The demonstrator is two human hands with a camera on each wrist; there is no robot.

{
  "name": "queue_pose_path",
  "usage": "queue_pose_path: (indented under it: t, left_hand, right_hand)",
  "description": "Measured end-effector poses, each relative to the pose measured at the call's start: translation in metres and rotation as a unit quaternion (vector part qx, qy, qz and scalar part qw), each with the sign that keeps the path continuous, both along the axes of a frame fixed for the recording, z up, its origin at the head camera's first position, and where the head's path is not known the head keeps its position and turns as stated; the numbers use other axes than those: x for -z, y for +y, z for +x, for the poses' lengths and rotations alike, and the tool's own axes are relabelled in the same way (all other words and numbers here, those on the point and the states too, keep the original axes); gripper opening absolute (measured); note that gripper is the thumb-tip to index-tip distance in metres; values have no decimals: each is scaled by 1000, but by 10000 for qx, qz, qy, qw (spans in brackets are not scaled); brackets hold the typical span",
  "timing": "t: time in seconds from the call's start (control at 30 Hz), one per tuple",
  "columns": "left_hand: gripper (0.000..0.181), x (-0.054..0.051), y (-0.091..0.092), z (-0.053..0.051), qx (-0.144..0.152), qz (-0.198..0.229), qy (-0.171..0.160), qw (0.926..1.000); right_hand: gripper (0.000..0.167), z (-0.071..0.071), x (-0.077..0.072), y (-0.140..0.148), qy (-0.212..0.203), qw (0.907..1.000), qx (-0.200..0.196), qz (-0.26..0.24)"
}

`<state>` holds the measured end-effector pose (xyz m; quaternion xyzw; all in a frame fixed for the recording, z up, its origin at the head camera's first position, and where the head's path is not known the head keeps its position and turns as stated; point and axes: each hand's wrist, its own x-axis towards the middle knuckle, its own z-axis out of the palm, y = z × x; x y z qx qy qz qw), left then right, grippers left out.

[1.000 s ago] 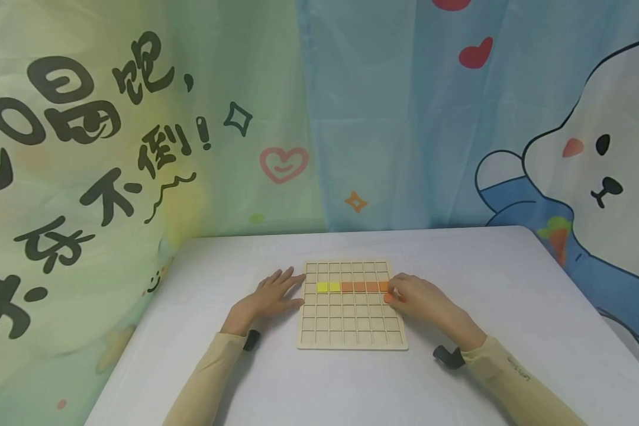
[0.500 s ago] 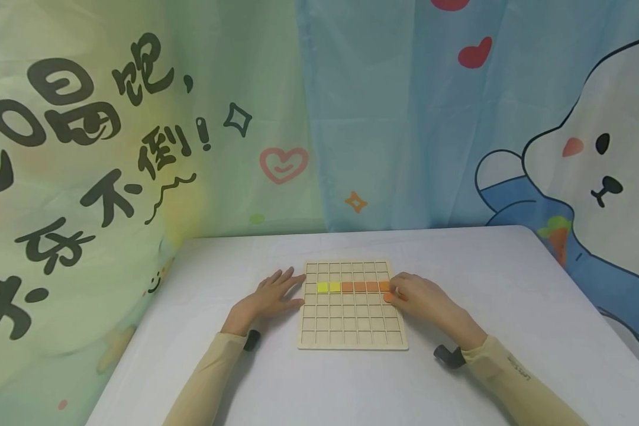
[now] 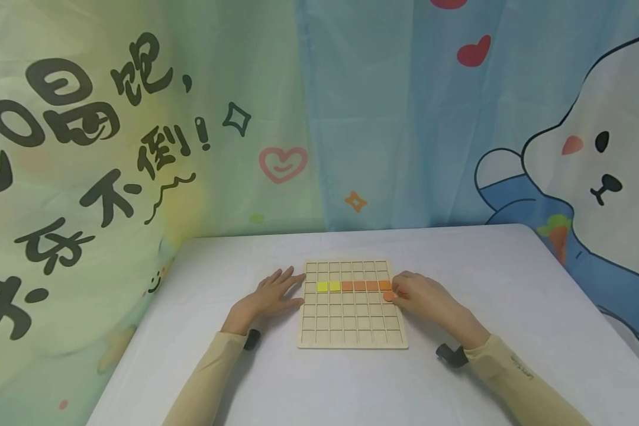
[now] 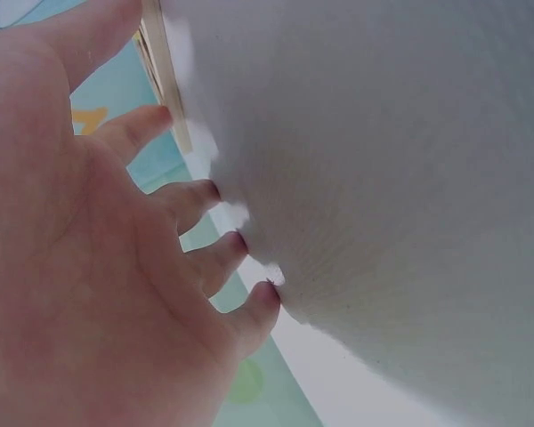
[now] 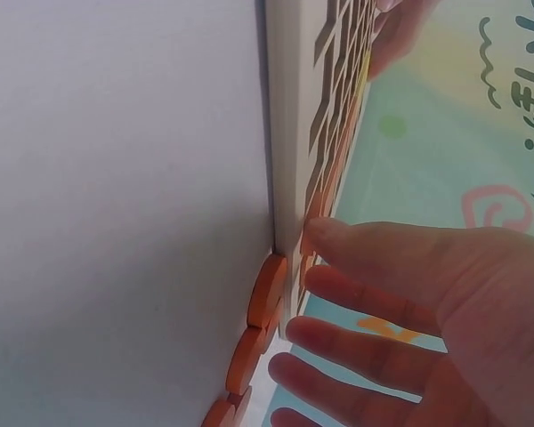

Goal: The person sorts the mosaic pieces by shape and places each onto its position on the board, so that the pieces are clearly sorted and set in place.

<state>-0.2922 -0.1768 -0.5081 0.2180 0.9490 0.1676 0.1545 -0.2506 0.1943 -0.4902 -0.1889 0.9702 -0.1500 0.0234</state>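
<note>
Vs. approx. half a sec ago, I've got the right hand [image 3: 426, 299] drawn back a touch to its right, so more of the round orange disc [image 3: 388, 296] shows; left hand [image 3: 268, 296] & wooden board [image 3: 354, 338] look unmoved. Counts: 1 board, 2 yellow tiles [image 3: 322, 287] then 4 orange tiles [image 3: 359, 286], all 6 side by side in the 3rd row from the far edge, first cell at the L end bare, row filled thru to the R edge. 1 disc on the board, just on the near side of the last orange tile, by my R thumb tip. In the R wrist view I count at least 3 rounded orange pcs [image 5: 267, 289] on the table [image 3: 325, 390] along the board's R edge; they overlap, so exact no. unclear. R fingers relaxed, gap btwn thumb & index, nothing visibly gripped; can't tell if thumb touches the disc. L hand spread wide, thumb & index tip touching the board's L edge, no grip on anything. Also 2 beige sleeves [image 3: 207, 373], 2 dark wrist devices [image 3: 252, 340], 1 printed backdrop [image 3: 357, 118] behind the table.
</note>
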Motion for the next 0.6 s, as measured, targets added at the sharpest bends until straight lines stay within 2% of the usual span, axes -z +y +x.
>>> queue_pose_path:
  t: [0.3, 0.47, 0.6]
  left_hand:
    - [66, 1, 0, 0, -8, -55, -35, 10000]
    - [67, 0, 1, -1, -28, -105, -46, 9999]
    - [67, 0, 1, -1, -30, -96, -53, 9999]
  right_hand:
    - [14, -1, -3, 6, -163, 9998, 86, -27]
    - [20, -1, -6, 10, -147, 9998, 115, -26]
    - [18, 0, -6, 15, -108, 9999, 39, -72]
